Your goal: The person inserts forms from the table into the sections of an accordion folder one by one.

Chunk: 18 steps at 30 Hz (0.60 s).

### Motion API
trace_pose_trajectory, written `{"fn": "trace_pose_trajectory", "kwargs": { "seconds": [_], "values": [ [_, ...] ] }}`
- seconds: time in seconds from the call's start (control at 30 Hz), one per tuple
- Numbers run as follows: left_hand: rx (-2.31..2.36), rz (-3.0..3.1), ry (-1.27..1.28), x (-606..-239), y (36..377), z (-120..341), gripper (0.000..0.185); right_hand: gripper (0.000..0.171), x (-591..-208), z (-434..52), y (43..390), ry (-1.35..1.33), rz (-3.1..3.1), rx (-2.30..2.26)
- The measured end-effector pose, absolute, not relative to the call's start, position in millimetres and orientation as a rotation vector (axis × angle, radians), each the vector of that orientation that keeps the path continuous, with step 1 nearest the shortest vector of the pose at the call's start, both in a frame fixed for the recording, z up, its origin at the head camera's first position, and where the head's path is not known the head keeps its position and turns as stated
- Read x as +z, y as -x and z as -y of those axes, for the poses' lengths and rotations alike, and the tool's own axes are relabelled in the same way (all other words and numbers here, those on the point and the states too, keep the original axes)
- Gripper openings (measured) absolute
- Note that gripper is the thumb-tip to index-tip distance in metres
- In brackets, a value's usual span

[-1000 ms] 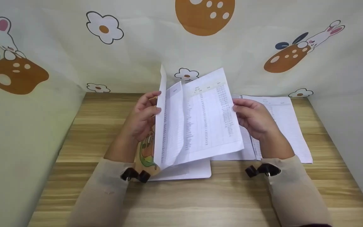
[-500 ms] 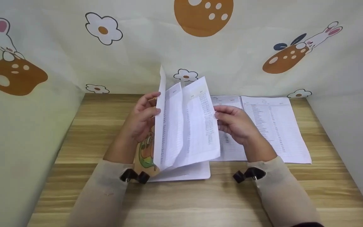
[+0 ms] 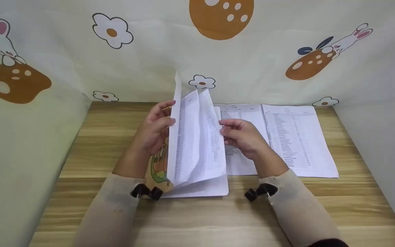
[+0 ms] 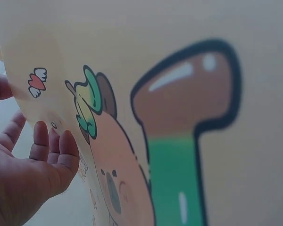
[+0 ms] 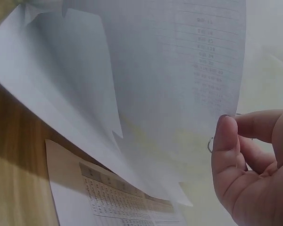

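Note:
A notebook with a cartoon cover (image 3: 159, 166) stands part open in the middle of the head view, its raised pages fanned upright. My left hand (image 3: 154, 128) grips the raised cover and pages by the left side, thumb on the inner face. In the left wrist view, the fingers of that hand (image 4: 42, 165) lie beside the printed cover (image 4: 115, 155). My right hand (image 3: 240, 139) pinches the right edge of a printed page (image 3: 214, 154) between thumb and fingers. Close up in the right wrist view, the thumb tip meets the page's edge (image 5: 179, 84). The notebook's lower part (image 3: 206, 188) lies flat underneath.
Behind my right hand, a second open booklet (image 3: 297, 144) with printed lists lies on the wooden table (image 3: 197, 219). A cloth wall (image 3: 156, 51) with rabbit and flower prints encloses the table at the back and both sides.
My right hand has moved left, bringing the pinched page over toward the left-hand pages. More of the booklet on the right shows now. The left hand has stayed in place.

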<state>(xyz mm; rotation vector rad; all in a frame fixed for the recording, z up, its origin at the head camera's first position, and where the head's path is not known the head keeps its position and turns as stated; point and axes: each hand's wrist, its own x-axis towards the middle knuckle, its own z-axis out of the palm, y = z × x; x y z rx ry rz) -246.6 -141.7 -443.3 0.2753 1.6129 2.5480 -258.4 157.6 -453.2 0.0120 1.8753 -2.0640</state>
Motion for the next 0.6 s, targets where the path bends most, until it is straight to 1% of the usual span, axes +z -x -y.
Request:
{"fn": "trace_pose_trajectory", "kwargs": {
  "seconds": [0.23,0.43,0.6],
  "values": [
    [2.534,-1.635,-0.282,-443.1,246.7,141.4,0.051,0.04,-453.9,-153.1,258.1,-0.073,-1.889,-2.102],
    [2.533,-1.632,-0.285,-443.5,247.2,141.2,0.053,0.042,-456.4,-147.8,256.8,-0.069,-1.883,-2.078],
    [2.52,-1.653,-0.286,-443.6,247.2,141.1,0.052,0.039,-459.0,-142.7,256.8,-0.051,-1.928,-2.012]
  ]
}}
